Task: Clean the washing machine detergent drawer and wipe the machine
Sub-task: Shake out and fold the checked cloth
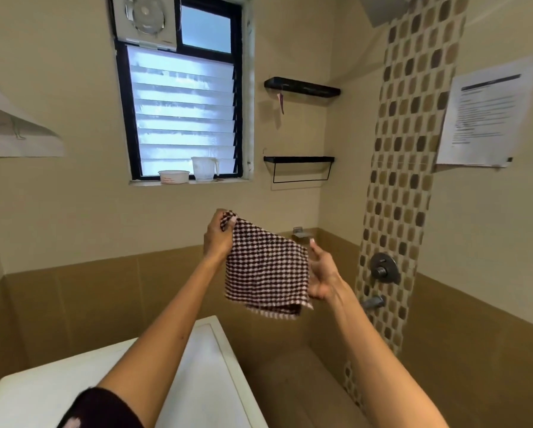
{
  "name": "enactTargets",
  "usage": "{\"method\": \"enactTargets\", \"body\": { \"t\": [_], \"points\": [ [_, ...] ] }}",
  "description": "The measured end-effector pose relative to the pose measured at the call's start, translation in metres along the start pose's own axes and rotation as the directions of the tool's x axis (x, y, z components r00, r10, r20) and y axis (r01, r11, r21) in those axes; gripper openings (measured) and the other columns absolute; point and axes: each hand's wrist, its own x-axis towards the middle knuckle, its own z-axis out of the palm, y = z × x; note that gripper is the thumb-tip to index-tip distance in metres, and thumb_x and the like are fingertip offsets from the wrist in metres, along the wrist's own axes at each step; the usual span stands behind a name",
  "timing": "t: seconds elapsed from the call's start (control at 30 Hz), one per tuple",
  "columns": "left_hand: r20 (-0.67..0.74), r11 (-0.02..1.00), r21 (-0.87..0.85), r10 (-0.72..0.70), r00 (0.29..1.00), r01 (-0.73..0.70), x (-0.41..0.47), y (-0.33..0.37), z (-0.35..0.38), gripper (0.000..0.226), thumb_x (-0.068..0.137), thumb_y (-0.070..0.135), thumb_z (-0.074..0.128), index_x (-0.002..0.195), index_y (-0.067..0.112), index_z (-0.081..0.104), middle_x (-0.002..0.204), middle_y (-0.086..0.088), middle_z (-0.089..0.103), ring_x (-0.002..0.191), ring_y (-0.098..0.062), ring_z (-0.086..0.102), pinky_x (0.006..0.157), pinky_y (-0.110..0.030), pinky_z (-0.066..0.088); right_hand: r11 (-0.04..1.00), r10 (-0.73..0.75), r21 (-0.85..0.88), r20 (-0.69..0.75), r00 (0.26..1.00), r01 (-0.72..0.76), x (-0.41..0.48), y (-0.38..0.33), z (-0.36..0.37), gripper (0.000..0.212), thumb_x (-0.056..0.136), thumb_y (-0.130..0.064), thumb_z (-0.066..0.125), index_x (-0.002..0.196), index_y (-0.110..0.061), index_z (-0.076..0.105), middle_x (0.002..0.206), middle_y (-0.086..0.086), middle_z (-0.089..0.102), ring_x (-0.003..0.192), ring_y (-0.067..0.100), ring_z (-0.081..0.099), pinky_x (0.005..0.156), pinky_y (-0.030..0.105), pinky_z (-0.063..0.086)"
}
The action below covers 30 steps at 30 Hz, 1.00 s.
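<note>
The person holds a checkered cloth up in the air in front of the wall, well above the white washing machine, whose top shows at the lower left. The left hand grasps the upper left corner: its fingers are curled and pinch the fabric. The right hand is at the right edge of the cloth. Its thumb stands up free and its other fingers are hidden behind the fabric, so I cannot tell if they really grip. The lower edge of the cloth is folded back on itself. The detergent drawer is not in view.

I judge this step to be preparing the cloth for wiping. To do it well, the right hand should take the edge firmly. Then both hands should fold the cloth into a flat pad with a clean face outside, so that no loose corner drags. It seems better to wet it first at the tap on the right wall and squeeze it out, because a dripping cloth can leave water marks on the lid.
</note>
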Motion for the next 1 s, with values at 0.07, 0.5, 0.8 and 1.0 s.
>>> {"method": "enactTargets", "body": {
  "t": [0.07, 0.5, 0.8, 1.0],
  "points": [
    [0.070, 0.998, 0.038, 0.046, 0.996, -0.048, 0.006, 0.012, -0.004, 0.023, 0.098, 0.019, 0.041, 0.118, 0.012, 0.050, 0.123, -0.012, 0.057, 0.112, -0.028, 0.054, 0.095, -0.041, 0.045, 0.993, 0.118, 0.007, -0.066, 0.991, -0.118, 0.003, 0.018, -0.013, 0.060, 0.093, -0.057, 0.027, 0.107, -0.006, 0.056, 0.083, 0.015, 0.064, 0.077, 0.027, 0.056, 0.065, 0.031, 0.050],
    [0.426, 0.986, 0.139, 0.029, 0.904, -0.097, 0.004, 0.047, -0.018, 0.033, 0.100, 0.012, 0.032, 0.128, 0.019, 0.046, 0.138, -0.012, 0.046, 0.125, -0.029, 0.044, 0.104, -0.043, 0.037, 0.943, 0.305, 0.092, 0.150, 0.941, -0.320, 0.008, 0.121, 0.015, 0.071, 0.083, -0.058, 0.045, 0.121, 0.001, 0.053, 0.098, 0.024, 0.067, 0.091, 0.035, 0.062, 0.078, 0.041, 0.052],
    [0.426, 0.765, 0.585, -0.007, 0.905, -0.269, 0.015, 0.024, -0.045, 0.038, 0.099, 0.005, 0.027, 0.122, 0.018, 0.055, 0.142, -0.008, 0.046, 0.128, -0.028, 0.044, 0.106, -0.041, 0.033, 0.988, 0.156, 0.024, -0.038, 0.987, -0.155, 0.005, 0.097, 0.016, 0.034, 0.096, -0.022, 0.039, 0.094, 0.003, 0.062, 0.076, 0.020, 0.071, 0.068, 0.030, 0.069, 0.074, 0.039, 0.050],
    [0.104, 0.828, 0.560, -0.115, 0.988, 0.037, 0.015, 0.029, -0.041, 0.035, 0.098, 0.009, 0.035, 0.132, 0.016, 0.034, 0.093, -0.012, 0.055, 0.069, -0.017, 0.052, 0.058, -0.025, 0.044, 0.982, 0.188, -0.003, -0.103, 0.977, -0.189, 0.004, 0.104, 0.016, 0.037, 0.092, -0.027, 0.046, 0.085, 0.004, 0.067, 0.075, 0.021, 0.071, 0.081, 0.032, 0.065, 0.080, 0.042, 0.046]
  ]
}}
